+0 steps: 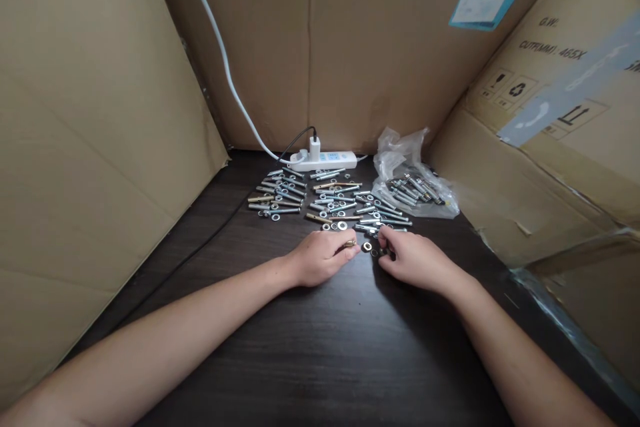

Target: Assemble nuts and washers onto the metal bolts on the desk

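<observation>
My left hand is closed, with thumb and forefinger pinching a gold-coloured bolt; only its end shows. Beside it, my right hand has its fingers curled down to the table at a small dark piece, too hidden to name. Between the hands lie a washer and a thin dark ring. Just beyond the fingers, several expansion bolts, split into shanks, sleeves, nuts and washers, are laid out in rows. A flat washer sits at the near end of the middle group.
A clear plastic bag with several assembled bolts stands at the back right. Behind the rows are a white power strip and a plugged-in charger. A black cable crosses the left side. Cardboard walls enclose the dark table.
</observation>
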A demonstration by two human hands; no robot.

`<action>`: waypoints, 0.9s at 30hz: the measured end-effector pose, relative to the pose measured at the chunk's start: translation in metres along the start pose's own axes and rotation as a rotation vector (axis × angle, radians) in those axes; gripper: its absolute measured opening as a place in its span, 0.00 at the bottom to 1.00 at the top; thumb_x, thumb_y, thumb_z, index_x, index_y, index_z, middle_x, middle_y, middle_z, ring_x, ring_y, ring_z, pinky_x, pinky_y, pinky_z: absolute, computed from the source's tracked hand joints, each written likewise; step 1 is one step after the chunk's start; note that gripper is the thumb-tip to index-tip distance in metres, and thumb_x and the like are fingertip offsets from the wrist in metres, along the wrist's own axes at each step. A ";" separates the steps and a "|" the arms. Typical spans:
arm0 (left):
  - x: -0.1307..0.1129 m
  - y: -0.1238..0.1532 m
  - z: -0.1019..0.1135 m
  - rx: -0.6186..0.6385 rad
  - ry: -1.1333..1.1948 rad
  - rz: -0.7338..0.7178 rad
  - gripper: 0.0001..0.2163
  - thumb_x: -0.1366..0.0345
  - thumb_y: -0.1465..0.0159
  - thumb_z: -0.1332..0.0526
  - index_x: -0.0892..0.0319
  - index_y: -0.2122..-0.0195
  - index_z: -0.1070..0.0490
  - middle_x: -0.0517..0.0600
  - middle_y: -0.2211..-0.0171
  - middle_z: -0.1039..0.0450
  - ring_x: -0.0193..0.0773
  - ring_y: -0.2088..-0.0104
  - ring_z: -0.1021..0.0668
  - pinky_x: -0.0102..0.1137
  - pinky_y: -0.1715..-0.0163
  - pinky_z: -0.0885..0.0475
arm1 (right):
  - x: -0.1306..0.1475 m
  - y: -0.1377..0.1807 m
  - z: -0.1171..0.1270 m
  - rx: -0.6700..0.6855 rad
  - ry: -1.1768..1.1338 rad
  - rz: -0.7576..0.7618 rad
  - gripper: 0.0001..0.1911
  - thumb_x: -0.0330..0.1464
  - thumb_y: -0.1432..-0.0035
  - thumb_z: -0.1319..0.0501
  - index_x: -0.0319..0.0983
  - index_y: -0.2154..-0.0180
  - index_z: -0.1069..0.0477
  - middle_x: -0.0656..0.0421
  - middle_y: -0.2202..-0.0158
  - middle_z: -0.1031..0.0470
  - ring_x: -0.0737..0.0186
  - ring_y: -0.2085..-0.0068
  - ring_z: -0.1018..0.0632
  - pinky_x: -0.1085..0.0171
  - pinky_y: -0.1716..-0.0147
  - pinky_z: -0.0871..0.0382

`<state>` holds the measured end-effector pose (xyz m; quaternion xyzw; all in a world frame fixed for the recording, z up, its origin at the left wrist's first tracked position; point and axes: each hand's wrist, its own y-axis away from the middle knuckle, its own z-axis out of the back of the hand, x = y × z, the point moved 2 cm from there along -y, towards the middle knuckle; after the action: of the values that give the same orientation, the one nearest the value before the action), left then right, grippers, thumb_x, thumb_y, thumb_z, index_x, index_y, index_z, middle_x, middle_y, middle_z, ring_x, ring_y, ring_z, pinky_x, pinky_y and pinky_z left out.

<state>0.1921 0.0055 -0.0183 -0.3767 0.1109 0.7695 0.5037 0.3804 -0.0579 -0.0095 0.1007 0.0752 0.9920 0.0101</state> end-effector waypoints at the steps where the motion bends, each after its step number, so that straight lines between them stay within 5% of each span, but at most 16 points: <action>1: 0.000 0.000 0.000 0.001 -0.001 0.000 0.11 0.61 0.33 0.52 0.59 0.69 0.37 0.44 0.74 0.36 0.32 0.72 0.33 0.27 0.70 0.39 | 0.000 0.000 0.000 -0.003 0.003 -0.001 0.06 0.32 0.52 0.44 0.42 0.68 0.37 0.61 0.72 0.28 0.64 0.74 0.31 0.67 0.76 0.50; 19: 0.002 0.001 -0.001 0.002 -0.006 0.002 0.11 0.60 0.32 0.52 0.59 0.68 0.37 0.44 0.74 0.35 0.33 0.72 0.32 0.27 0.70 0.39 | -0.001 -0.001 0.001 0.018 0.027 -0.037 0.07 0.34 0.54 0.42 0.42 0.72 0.39 0.62 0.75 0.30 0.65 0.76 0.34 0.67 0.77 0.51; 27: 0.002 0.000 -0.001 0.013 -0.028 0.004 0.11 0.60 0.32 0.52 0.59 0.67 0.37 0.45 0.73 0.35 0.33 0.72 0.32 0.27 0.69 0.39 | -0.003 0.000 0.000 0.033 -0.169 0.111 0.08 0.28 0.54 0.45 0.41 0.75 0.46 0.66 0.79 0.39 0.68 0.77 0.40 0.68 0.76 0.51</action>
<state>0.1920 0.0065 -0.0207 -0.3624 0.1098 0.7748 0.5063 0.3828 -0.0583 -0.0101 0.1880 0.0848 0.9777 -0.0401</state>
